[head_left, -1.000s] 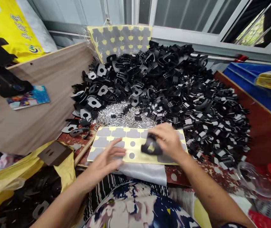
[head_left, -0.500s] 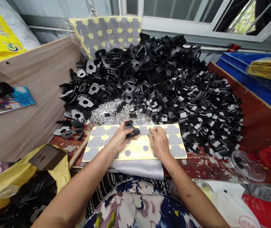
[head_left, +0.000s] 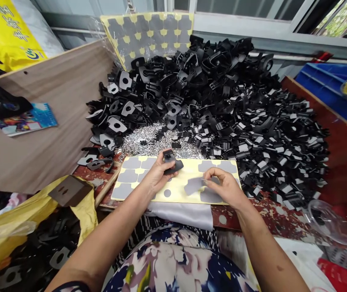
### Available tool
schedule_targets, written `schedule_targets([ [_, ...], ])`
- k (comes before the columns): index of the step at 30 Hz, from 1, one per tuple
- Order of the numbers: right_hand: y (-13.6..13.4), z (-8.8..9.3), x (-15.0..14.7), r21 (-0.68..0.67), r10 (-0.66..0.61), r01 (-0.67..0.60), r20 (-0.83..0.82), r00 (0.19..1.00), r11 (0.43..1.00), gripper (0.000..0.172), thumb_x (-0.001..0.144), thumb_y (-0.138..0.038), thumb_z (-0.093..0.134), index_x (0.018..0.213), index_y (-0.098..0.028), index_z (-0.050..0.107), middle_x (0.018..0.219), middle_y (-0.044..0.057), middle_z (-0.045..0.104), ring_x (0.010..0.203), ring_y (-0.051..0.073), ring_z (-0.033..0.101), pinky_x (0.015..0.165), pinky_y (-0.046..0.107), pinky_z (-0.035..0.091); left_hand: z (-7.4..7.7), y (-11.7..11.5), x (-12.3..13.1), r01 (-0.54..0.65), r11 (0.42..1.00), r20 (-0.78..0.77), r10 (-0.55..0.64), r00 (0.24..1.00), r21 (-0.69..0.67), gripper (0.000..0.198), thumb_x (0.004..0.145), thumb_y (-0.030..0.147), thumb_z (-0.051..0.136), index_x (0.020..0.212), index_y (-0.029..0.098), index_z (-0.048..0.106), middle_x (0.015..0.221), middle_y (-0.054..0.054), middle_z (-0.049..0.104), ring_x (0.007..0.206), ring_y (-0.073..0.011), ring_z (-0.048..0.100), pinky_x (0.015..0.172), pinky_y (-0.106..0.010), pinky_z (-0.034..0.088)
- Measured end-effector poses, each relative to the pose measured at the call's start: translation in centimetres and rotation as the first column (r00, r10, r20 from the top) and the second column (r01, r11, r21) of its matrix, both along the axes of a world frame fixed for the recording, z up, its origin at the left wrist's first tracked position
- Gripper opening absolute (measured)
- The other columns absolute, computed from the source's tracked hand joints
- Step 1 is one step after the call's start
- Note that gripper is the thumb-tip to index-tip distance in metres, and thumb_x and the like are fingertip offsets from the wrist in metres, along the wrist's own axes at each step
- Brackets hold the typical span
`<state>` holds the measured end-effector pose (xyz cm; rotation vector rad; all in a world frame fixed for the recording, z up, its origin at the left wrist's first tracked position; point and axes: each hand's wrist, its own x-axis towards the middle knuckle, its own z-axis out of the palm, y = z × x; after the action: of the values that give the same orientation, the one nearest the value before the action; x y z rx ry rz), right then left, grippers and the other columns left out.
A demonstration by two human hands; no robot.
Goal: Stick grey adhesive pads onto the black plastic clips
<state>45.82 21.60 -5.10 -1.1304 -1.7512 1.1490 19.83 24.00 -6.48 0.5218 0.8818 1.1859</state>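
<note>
A black plastic piece (head_left: 175, 165) is gripped in my left hand (head_left: 158, 172), above the middle of a yellow sheet (head_left: 177, 184) with grey stickers. Between the thumb and index finger of my right hand (head_left: 223, 186) hangs a loose grey sticker (head_left: 194, 185), over the right half of the sheet. Rows of grey stickers remain on the sheet's left and right sides, and its middle is bare yellow backing with a small grey dot. Small silver metal pins (head_left: 145, 140) lie in a heap just behind the sheet.
A large pile of black plastic parts (head_left: 210, 93) fills the back. Another sticker sheet (head_left: 149, 36) leans behind it. Wooden boards (head_left: 66, 89) flank the left, a clear plastic cup (head_left: 328, 223) sits at right, and a yellow bag (head_left: 85, 211) of black parts at lower left.
My right hand has lifted a grey sticker off the sheet and moved right and slightly down with it. My left hand still holds the black piece. The view has shifted a little.
</note>
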Motion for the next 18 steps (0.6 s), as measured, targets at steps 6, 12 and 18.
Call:
schedule_targets([
  [6, -0.5, 0.1, -3.6, 0.129, -0.230, 0.221, 0.063, 0.971, 0.967, 0.012, 0.088, -0.034, 0.072, 0.086, -0.023, 0.076, 0.083, 0.003, 0.072, 0.080, 0.021, 0.063, 0.079, 0.037, 0.050, 1.8, -3.1, 0.7, 0.143, 0.989, 0.140, -0.146, 0.979, 0.029, 0.050, 0.088, 0.053, 0.079, 0.128, 0.028, 0.064, 0.106, -0.008, 0.064, 0.083, -0.0193, 0.060, 0.068, -0.030, 0.055],
  [12, -0.1, -0.4, -5.5, 0.147, -0.241, 0.233, 0.040, 0.970, 0.961, 0.010, 0.087, -0.031, 0.072, 0.082, -0.023, 0.077, 0.080, 0.001, 0.072, 0.077, 0.020, 0.061, 0.077, 0.035, 0.047, 1.5, -3.7, 1.0, 0.142, 0.989, 0.208, -0.146, 0.967, 0.032, 0.049, 0.091, 0.056, 0.074, 0.127, 0.026, 0.062, 0.114, -0.010, 0.064, 0.091, -0.0253, 0.064, 0.069, -0.036, 0.060],
  [18, -0.1, -0.8, -6.3, 0.158, -0.271, 0.259, 0.061, 0.961, 0.953, 0.011, 0.088, -0.034, 0.073, 0.084, -0.024, 0.077, 0.079, 0.000, 0.070, 0.076, 0.019, 0.059, 0.076, 0.033, 0.045, 1.4, -4.0, 0.9, 0.114, 0.992, 0.246, -0.125, 0.961, 0.056, 0.043, 0.096, 0.054, 0.068, 0.129, 0.027, 0.060, 0.118, -0.011, 0.064, 0.095, -0.0268, 0.067, 0.068, -0.036, 0.060],
])
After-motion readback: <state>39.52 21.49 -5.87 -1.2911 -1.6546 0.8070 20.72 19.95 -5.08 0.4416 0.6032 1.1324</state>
